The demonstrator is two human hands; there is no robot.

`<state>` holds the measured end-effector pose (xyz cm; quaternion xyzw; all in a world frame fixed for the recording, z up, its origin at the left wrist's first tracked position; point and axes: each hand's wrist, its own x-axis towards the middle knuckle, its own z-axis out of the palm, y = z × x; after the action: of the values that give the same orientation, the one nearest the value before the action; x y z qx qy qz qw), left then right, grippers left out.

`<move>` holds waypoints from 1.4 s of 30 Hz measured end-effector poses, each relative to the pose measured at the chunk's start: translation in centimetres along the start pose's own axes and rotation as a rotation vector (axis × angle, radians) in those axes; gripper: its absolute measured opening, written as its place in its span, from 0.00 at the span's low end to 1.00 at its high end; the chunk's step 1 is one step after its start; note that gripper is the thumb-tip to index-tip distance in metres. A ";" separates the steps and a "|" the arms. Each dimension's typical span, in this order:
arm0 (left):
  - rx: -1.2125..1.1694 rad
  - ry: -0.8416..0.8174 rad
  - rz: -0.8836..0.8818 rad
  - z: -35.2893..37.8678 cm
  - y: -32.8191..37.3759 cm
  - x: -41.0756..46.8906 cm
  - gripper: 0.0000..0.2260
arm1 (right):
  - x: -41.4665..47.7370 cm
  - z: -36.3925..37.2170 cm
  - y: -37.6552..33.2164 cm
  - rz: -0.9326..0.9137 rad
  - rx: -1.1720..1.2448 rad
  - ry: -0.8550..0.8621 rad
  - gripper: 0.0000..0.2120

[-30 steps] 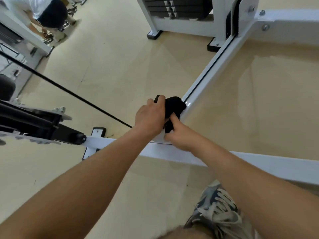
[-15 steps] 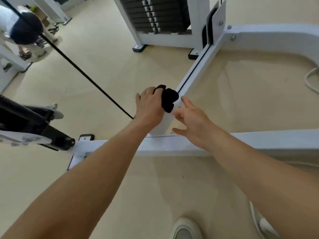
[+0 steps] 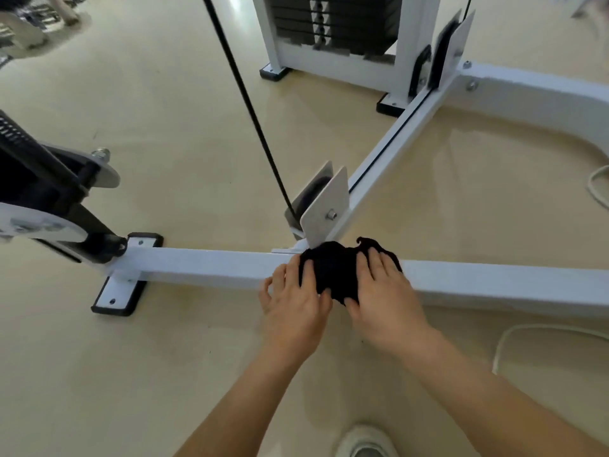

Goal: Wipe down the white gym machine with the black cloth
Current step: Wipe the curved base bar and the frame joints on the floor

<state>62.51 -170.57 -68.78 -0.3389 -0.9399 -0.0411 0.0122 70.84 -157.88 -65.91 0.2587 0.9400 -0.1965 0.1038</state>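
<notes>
From the head view, the black cloth (image 3: 336, 272) is no longer bunched in the left hand (image 3: 296, 301) up on the diagonal rail (image 3: 395, 150). It now lies draped over the white cross beam (image 3: 204, 265), right at the joint where the two meet. The right hand (image 3: 385, 291), which half a second ago was bare beside the cloth, is now on it too.

Both hands lie side by side with fingers spread and pressed flat on the fabric. The thumbs meet at the fold hanging over the near face, and I cannot tell whether they nip it. I read this as a switch of surface: the rail stretch is left behind and the floor-level beam is being set up for a two-handed pass, with plenty of white frame not yet covered.

Just behind the cloth, touching its far edge, stands the pulley bracket (image 3: 326, 206), with the black cable (image 3: 250, 103) running into it. That blocks any push forward, so I judge a sweep must run sideways. To the left, the beam ends at a foot plate (image 3: 122, 288) under a black pivot arm (image 3: 49, 192). The weight stack (image 3: 329, 18) sits well beyond. A white cord (image 3: 514, 334) loops on the floor to the right, and a shoe (image 3: 365, 443) shows at the bottom edge.
</notes>
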 end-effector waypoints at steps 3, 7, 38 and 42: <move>0.109 -0.051 0.011 0.6 -4.1 -0.2 0.23 | 0.6 1.9 -3.2 -0.077 -0.031 -0.052 0.32; 0.136 -0.173 -0.145 -1.3 -9.0 2.5 0.24 | 2.7 2.7 -7.8 -0.206 -0.030 -0.114 0.32; -0.077 -0.177 0.084 0.1 -3.0 1.2 0.29 | -0.5 2.8 -0.4 -0.146 -0.094 0.059 0.31; -0.083 -0.075 0.220 0.8 -1.5 -0.1 0.29 | -1.3 2.1 1.5 -0.045 -0.077 0.077 0.35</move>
<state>61.64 -171.73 -69.72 -0.4413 -0.8944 -0.0657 -0.0327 72.92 -158.12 -67.89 0.2405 0.9558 -0.1522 0.0732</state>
